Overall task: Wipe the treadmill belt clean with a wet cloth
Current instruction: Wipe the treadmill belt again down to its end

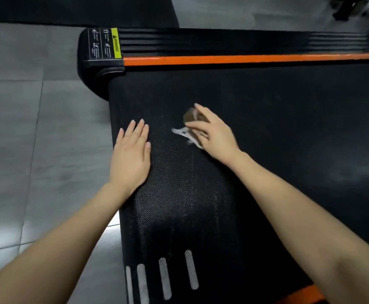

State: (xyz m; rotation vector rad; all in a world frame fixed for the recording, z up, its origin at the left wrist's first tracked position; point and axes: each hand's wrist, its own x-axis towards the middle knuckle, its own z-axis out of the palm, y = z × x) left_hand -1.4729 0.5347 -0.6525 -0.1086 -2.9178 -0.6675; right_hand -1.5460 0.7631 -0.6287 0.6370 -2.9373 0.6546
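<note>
The black textured treadmill belt (267, 119) fills the middle and right of the head view, with white stripe marks near its lower edge. My left hand (131, 154) lies flat on the belt near its left end, fingers straight and together. My right hand (214, 132) grips a small brown-and-white cloth (190, 116), bunched under the fingers and pressed against the belt. A white part of the cloth pokes out to the left of the hand. The hand and cloth are motion-blurred.
An orange strip (245, 59) and a black ribbed side rail (223, 39) run along the belt's far side, ending in an end cap with a yellow label (115, 42). Grey floor tiles (36, 128) lie left of the treadmill. Dark equipment (354, 7) stands at the top right.
</note>
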